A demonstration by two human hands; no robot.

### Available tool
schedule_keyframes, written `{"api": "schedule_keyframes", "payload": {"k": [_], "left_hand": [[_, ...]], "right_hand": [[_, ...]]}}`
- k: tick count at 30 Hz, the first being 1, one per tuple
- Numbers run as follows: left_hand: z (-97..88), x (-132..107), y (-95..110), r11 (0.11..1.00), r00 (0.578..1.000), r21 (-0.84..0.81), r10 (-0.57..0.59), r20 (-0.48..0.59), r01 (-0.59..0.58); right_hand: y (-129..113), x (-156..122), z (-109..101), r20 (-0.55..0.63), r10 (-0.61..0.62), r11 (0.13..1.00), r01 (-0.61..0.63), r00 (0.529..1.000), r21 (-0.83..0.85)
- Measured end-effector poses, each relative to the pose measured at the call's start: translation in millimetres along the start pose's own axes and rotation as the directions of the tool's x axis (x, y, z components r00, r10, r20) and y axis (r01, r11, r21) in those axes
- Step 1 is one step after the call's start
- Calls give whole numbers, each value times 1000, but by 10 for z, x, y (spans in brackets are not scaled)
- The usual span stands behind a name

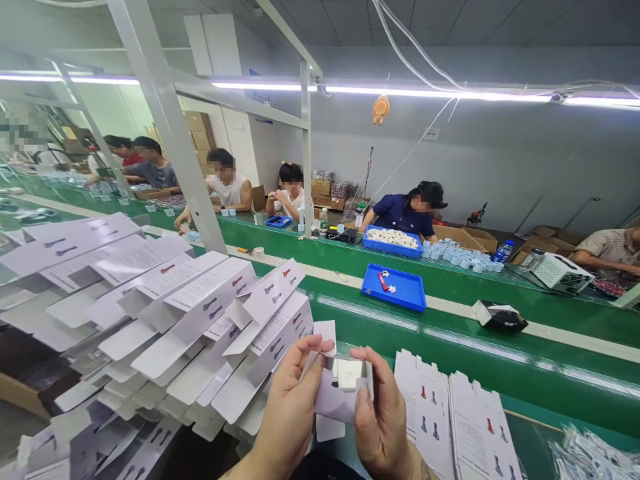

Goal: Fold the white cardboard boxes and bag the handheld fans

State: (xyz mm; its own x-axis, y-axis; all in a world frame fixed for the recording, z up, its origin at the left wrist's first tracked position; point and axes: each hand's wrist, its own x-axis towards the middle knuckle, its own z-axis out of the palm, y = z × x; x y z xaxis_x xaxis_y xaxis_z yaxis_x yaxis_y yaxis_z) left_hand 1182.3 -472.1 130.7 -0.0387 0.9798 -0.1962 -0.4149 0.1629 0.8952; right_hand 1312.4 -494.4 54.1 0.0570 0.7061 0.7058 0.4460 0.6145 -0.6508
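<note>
Both bare hands grasp a small white cardboard box, [333, 401] held up over the green table [540, 360] in front of the body. The left hand [293, 390] grips its nine o'clock end between thumb and fingers; the right hand [379, 407] grips the three o'clock end, thumb against the near wall. A pale, blocky piece [350, 375] shows in the box's opening.

From the box, a heap of opened-out white printed cartons [200, 313] spreads at ten o'clock. Flat white cartons with red and grey pictures [425, 400] lie between three and four o'clock. A shallow blue plastic tray [413, 293] sits at one o'clock, holding a red strip-like item [383, 281].
</note>
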Motion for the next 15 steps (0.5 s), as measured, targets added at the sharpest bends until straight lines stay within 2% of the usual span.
{"api": "schedule_keyframes", "payload": {"k": [3, 7, 10, 13, 15], "left_hand": [[83, 1, 50, 996, 996, 27, 87, -5, -86], [204, 38, 74, 994, 994, -21, 105, 36, -104], [225, 62, 40, 988, 986, -27, 155, 68, -154], [213, 64, -48, 968, 961, 31, 243, 129, -249], [205, 98, -135, 952, 936, 50, 286, 206, -302]], "right_hand": [[-36, -9, 45, -28, 3, 1000, -3, 1000, -1], [-99, 86, 37, -94, 166, 980, -154, 982, 123], [-92, 130, -22, -95, 275, 949, -254, 957, 186], [-38, 87, -104, -136, 322, 946, -313, 937, 84], [38, 72, -152, -153, 316, 948, -319, 936, 3]]}}
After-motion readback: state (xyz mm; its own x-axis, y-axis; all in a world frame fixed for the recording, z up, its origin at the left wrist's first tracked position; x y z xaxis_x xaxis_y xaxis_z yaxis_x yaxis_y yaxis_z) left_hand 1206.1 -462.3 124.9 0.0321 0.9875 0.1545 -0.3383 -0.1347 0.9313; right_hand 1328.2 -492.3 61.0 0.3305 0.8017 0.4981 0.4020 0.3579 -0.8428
